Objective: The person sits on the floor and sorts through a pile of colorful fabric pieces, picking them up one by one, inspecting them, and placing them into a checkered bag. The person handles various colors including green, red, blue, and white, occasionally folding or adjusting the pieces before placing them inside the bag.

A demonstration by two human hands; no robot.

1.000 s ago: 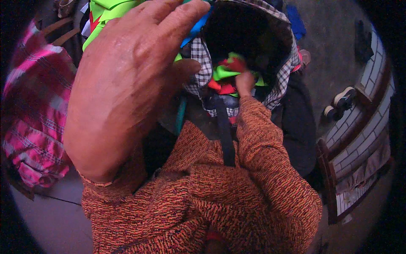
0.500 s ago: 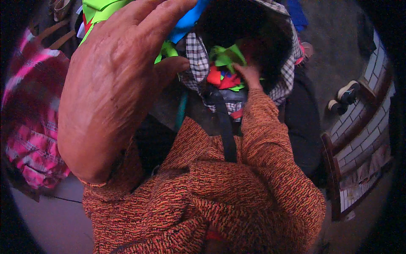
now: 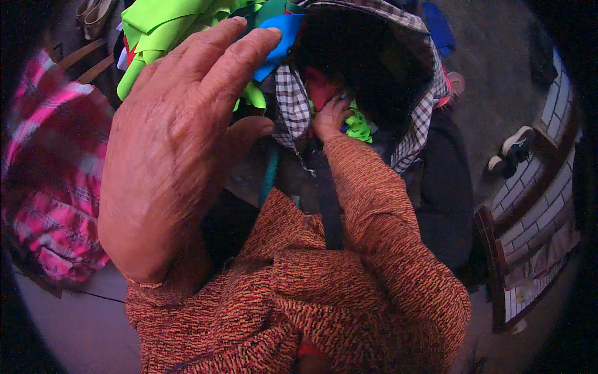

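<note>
Chkd blk/wht bag (image 3: 418, 124), dark inside, mouth wide open. In it, near the front-L edge: red cloth pc (image 3: 319, 88) & bright green cloth bits (image 3: 358, 124), crumpled, both right by right grip (image 3: 330, 118); pinched or just touched, can't tell. Outside bag, to L: lime-green cloth pcs (image 3: 168, 25), loosely heaped, overlapping, partly hidden behind left grip (image 3: 177, 124). Blue cloth pc (image 3: 285, 42) & dk green cloth pc (image 3: 269, 14) btwn heap and bag.
</note>
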